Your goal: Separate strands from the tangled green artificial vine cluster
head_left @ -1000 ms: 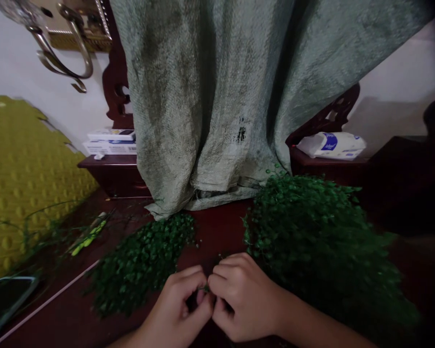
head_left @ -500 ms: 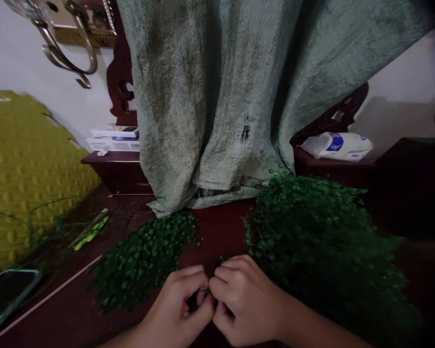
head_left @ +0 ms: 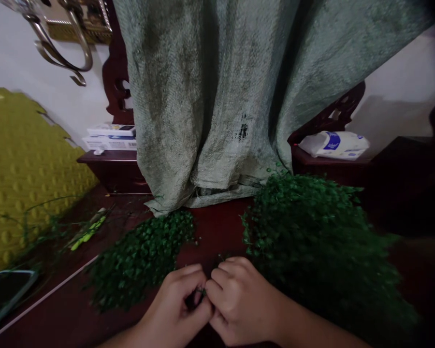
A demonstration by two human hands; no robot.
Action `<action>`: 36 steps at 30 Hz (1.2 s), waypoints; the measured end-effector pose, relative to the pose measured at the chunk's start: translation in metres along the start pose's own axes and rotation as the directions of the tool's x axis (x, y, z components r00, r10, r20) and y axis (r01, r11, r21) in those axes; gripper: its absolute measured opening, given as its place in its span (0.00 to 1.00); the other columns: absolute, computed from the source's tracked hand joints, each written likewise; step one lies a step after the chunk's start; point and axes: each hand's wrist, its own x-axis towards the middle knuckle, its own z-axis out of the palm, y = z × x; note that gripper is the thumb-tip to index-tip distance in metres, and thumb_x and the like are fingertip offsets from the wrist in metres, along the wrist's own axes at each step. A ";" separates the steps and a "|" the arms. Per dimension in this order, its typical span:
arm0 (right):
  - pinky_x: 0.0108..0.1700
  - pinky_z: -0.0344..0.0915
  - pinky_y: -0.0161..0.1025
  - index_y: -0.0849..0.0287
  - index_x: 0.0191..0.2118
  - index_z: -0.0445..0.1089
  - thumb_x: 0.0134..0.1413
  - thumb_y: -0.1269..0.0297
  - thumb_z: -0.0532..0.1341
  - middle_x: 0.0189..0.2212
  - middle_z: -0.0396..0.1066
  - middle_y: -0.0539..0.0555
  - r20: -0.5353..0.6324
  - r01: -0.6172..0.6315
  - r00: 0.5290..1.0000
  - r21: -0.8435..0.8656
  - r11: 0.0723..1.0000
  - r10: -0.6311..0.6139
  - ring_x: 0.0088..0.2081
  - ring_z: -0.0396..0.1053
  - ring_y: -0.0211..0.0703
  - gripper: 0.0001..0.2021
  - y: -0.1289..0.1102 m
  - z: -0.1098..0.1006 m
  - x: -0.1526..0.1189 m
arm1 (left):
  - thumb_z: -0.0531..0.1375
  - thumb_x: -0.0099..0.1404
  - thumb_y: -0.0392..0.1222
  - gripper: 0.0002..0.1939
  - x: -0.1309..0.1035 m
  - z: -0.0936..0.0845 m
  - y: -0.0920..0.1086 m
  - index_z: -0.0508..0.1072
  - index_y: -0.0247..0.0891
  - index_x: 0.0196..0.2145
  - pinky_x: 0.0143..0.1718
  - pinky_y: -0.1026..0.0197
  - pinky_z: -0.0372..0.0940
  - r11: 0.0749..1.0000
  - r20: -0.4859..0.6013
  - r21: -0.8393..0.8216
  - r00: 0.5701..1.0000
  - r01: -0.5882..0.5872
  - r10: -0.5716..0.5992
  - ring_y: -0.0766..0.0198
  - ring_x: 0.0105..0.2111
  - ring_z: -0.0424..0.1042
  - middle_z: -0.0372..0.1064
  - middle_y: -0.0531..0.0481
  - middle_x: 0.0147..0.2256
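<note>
At the bottom centre, my left hand [head_left: 181,304] and my right hand [head_left: 241,299] touch at the fingertips, both with curled fingers. A tiny green bit [head_left: 203,291] shows at the left fingertips, pinched there. What the right fingers hold is hidden. A smaller pile of green leafy bits [head_left: 145,256] lies on the dark red tabletop [head_left: 217,232] beyond my left hand. The larger heap of green stems and leaves [head_left: 322,241] spreads behind and beside my right hand.
A grey-green woven sack [head_left: 232,96] hangs over the back. Boxes [head_left: 110,137] stand at the left, a tissue pack [head_left: 339,145] at the right. A yellow-green tool [head_left: 89,234], loose stems and a yellow mat [head_left: 25,174] lie on the left.
The whole view has shifted slightly. My hands stay together, with the fingers of my right hand closed a little tighter.
</note>
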 end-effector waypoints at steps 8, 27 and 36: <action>0.30 0.60 0.42 0.57 0.23 0.65 0.37 0.70 0.57 0.19 0.65 0.49 -0.132 -0.103 0.986 -0.036 0.994 0.097 0.22 0.63 0.43 0.02 -0.007 0.004 0.001 | 0.51 0.61 0.34 0.13 -0.001 -0.002 0.001 0.51 0.42 0.21 0.22 0.67 0.51 0.998 -0.020 -0.035 0.999 0.044 -0.044 0.67 0.22 0.59 0.54 0.56 0.21; 0.30 0.56 0.39 0.56 0.22 0.62 0.43 0.74 0.51 0.17 0.62 0.48 -0.297 -0.291 0.906 0.078 0.954 0.301 0.20 0.60 0.40 0.07 -0.022 0.008 0.002 | 0.54 0.58 0.45 0.12 -0.001 -0.003 0.015 0.61 0.40 0.20 0.27 0.64 0.55 0.850 0.022 -0.402 0.931 0.341 -0.363 0.64 0.25 0.56 0.55 0.56 0.21; 0.27 0.51 0.39 0.55 0.21 0.58 0.45 0.75 0.52 0.17 0.56 0.47 -0.391 -0.240 0.881 0.111 0.964 0.265 0.20 0.54 0.39 0.09 -0.020 0.008 0.002 | 0.60 0.56 0.51 0.15 -0.001 -0.001 0.021 0.63 0.39 0.21 0.29 0.64 0.55 0.597 0.154 -0.659 0.860 0.457 -0.487 0.65 0.26 0.53 0.54 0.57 0.22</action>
